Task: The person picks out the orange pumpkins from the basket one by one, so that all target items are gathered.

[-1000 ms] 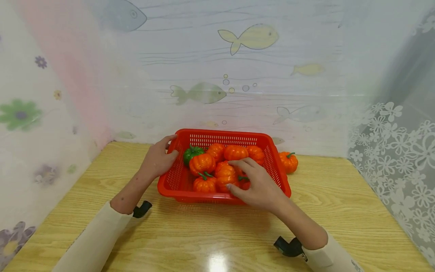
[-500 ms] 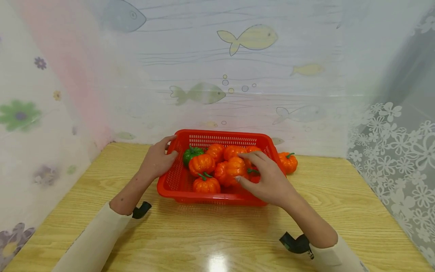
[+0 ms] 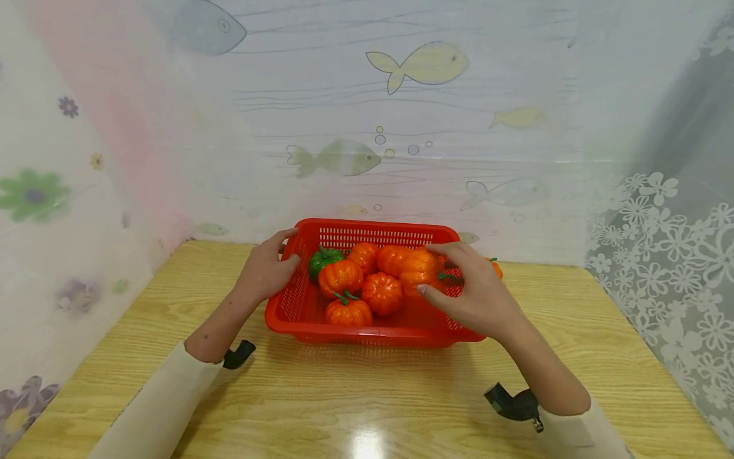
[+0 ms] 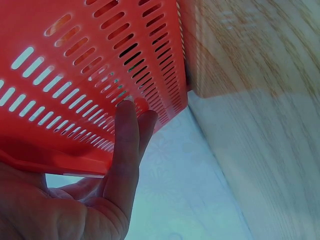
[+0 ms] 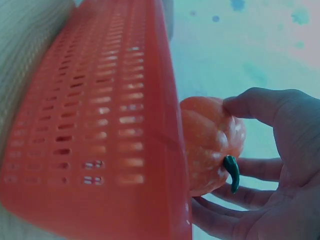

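A red slotted plastic basket (image 3: 367, 338) stands on the wooden table with several small orange pumpkins (image 3: 381, 294) and a green one (image 3: 325, 262) inside. My left hand (image 3: 267, 268) grips the basket's left rim. In the left wrist view its fingers (image 4: 127, 135) lie along the outer wall, the rim between them and the thumb. My right hand (image 3: 478, 290) holds one orange pumpkin (image 3: 419, 271) by thumb and fingers, over the basket's right part. In the right wrist view this pumpkin (image 5: 210, 142), with its dark green stem, shows above the rim.
Another orange pumpkin (image 3: 494, 269) lies on the table (image 3: 344, 395) just outside the basket's right side, mostly hidden behind my right hand. A fish-patterned curtain (image 3: 413, 127) closes off the back. Patterned sheets hang at left and right.
My right hand has moved right and slightly up with the pumpkin in its grip, uncovering another pumpkin beneath. My left hand has stayed on the basket rim.
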A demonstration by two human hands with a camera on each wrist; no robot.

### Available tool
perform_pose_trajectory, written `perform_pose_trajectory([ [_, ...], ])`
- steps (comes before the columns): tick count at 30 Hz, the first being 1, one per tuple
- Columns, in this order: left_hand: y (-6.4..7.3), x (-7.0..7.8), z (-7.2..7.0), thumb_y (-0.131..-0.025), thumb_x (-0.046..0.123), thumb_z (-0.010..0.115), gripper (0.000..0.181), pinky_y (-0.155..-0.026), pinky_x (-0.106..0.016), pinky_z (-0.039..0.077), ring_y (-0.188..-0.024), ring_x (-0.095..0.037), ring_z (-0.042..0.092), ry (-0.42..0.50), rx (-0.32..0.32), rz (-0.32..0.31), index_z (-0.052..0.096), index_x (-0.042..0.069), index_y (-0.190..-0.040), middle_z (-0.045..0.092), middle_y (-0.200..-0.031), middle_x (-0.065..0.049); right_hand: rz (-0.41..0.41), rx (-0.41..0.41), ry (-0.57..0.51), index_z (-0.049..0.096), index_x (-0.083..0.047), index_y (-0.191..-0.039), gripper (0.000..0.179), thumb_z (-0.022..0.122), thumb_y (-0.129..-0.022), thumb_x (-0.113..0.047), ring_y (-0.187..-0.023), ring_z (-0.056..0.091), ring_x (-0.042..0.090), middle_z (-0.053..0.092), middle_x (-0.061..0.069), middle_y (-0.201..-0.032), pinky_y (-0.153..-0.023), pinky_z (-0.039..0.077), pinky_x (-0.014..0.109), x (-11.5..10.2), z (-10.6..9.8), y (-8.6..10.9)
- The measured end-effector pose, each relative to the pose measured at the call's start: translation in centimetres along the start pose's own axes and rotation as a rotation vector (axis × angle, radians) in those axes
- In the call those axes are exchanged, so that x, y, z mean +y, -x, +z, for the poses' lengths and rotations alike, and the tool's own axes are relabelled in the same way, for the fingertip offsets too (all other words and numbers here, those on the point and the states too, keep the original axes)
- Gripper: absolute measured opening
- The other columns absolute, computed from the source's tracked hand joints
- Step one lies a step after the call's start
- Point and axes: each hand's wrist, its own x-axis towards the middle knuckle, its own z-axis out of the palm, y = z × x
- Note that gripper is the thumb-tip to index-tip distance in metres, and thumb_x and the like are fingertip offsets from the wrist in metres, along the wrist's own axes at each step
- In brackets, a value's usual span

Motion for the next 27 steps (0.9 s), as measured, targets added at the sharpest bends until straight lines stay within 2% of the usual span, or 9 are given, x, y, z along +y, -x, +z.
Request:
perform_pose_trajectory([
  [6, 0.0, 0.0, 0.0, -0.106, 0.020, 0.049, 0.062, -0.068, -0.038, 0.063, -0.087, -0.032, 0.074, -0.004, 0.002, 0.000, 0.036, 0.011, -0.166, 0.063, -0.136, -0.027, 0.021, 0.018, -0.023, 0.061, -0.008, -0.144, 0.061, 0.085, -0.090, -0.022, -0.112, 0.066, 0.027, 0.062, 0.005, -0.131, -0.095, 0.061, 0.049, 0.5, -0.8, -0.2],
  [14, -0.1, -0.1, 0.0, -0.106, 0.021, 0.049, 0.062, -0.068, -0.037, 0.062, -0.086, -0.031, 0.073, -0.007, 0.005, 0.006, 0.036, 0.011, -0.166, 0.064, -0.135, -0.026, 0.031, 0.019, -0.006, 0.059, -0.009, -0.149, 0.062, 0.082, -0.092, -0.021, -0.116, 0.066, 0.032, 0.060, 0.009, -0.142, -0.094, 0.061, 0.052, 1.2, -1.6, -0.1],
  [23, 0.0, -0.1, 0.0, -0.105, 0.021, 0.049, 0.063, -0.070, -0.039, 0.064, -0.088, -0.032, 0.075, -0.002, 0.002, 0.010, 0.036, 0.011, -0.166, 0.064, -0.135, -0.026, 0.044, 0.056, 0.009, 0.061, -0.008, -0.145, 0.059, 0.082, -0.093, -0.024, -0.110, 0.068, 0.034, 0.063, 0.011, -0.134, -0.091, 0.061, 0.055, 2.3, -2.7, 0.0],
  [27, 0.0, -0.1, 0.0, -0.105, 0.021, 0.049, 0.063, -0.071, -0.040, 0.064, -0.089, -0.033, 0.075, 0.000, 0.002, 0.008, 0.036, 0.010, -0.165, 0.063, -0.136, -0.027, 0.063, 0.063, 0.022, 0.061, -0.009, -0.147, 0.060, 0.082, -0.093, -0.025, -0.109, 0.068, 0.036, 0.062, 0.012, -0.136, -0.088, 0.062, 0.056, 2.9, -3.0, -0.1],
])
